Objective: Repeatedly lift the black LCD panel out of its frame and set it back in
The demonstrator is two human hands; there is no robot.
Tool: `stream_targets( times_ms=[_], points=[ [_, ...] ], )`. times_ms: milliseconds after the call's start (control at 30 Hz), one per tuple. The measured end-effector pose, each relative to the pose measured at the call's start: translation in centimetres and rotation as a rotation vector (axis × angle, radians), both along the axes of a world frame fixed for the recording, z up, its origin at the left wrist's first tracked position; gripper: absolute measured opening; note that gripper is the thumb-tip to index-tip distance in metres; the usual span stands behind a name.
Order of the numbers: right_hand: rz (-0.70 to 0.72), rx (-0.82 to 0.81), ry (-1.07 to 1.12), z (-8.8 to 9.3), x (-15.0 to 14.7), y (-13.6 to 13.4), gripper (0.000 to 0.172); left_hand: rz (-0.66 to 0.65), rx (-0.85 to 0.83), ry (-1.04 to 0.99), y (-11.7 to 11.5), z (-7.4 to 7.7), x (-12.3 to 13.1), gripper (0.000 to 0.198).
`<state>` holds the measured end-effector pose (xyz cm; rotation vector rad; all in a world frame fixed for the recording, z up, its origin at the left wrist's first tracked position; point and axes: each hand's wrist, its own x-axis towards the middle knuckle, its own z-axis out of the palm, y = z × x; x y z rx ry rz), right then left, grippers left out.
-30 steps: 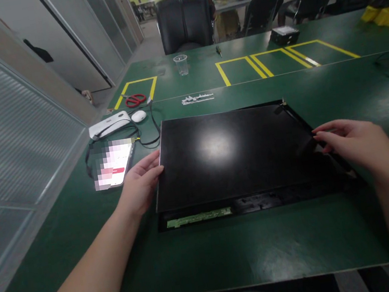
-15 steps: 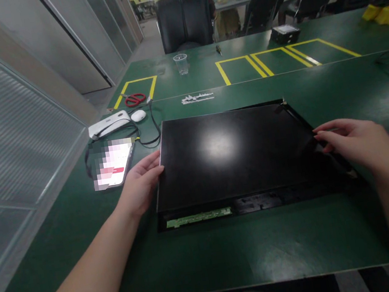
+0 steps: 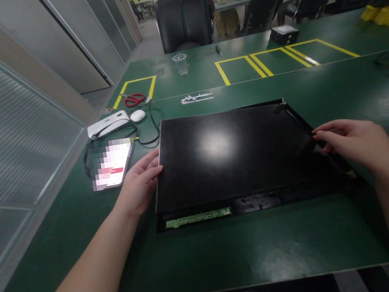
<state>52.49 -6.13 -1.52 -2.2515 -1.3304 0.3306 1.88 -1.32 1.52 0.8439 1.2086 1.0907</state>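
A dark, glossy display panel lies in a black frame on the green table. Along the near edge shows a green circuit strip. My left hand grips the panel's left edge, thumb on top and fingers at the side. At the right edge my right hand has its thumb and fingertips pinched together, touching the rim of the panel or frame; exactly which part is hidden. The panel sits a little left of the frame's far right corner, where the frame sticks out.
On the left are a phone, a white mouse, a white device with cables and red scissors. Farther back stand a plastic cup and a black box. White scraps lie beyond the panel. People sit behind.
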Motion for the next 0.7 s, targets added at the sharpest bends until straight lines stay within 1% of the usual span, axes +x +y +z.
stream_targets(
  times_ms=[100,233,533,700],
  points=[
    [-0.032,-0.016,0.017,0.1,-0.1,0.0,0.043,0.008,-0.006,-0.006,0.0,0.1,0.1,0.055],
    [-0.055,-0.034,0.035,0.4,-0.5,0.0,0.045,0.027,-0.028,-0.021,0.0,0.3,0.2,0.057],
    [-0.081,-0.06,0.039,1.3,-1.3,0.0,0.042,0.005,-0.014,-0.036,0.0,0.0,0.0,0.06],
    [-0.069,-0.038,0.031,1.1,-1.1,0.0,0.04,0.008,-0.015,-0.044,0.0,0.1,0.1,0.064]
  ],
)
